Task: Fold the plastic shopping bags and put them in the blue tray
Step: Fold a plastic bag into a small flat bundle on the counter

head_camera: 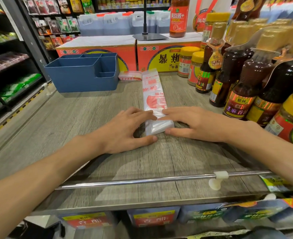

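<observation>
A white plastic bag with red print [153,94] lies on the wooden shelf as a long narrow strip running away from me. Its near end is folded over into a small thick packet. My left hand [125,130] and my right hand [194,124] lie on either side of that packet, fingers straight on its top fold, thumbs at its near edge. A second bag, folded small [130,75], lies just right of the blue tray [83,78]. The tray stands at the back left; its compartments look empty.
Sesame-oil bottles [240,94] and yellow-lidded jars [188,62] crowd the right side. Red cartons [97,50] line the back, with a black stand [150,36] on top. A metal rail [142,181] runs along the shelf's front edge.
</observation>
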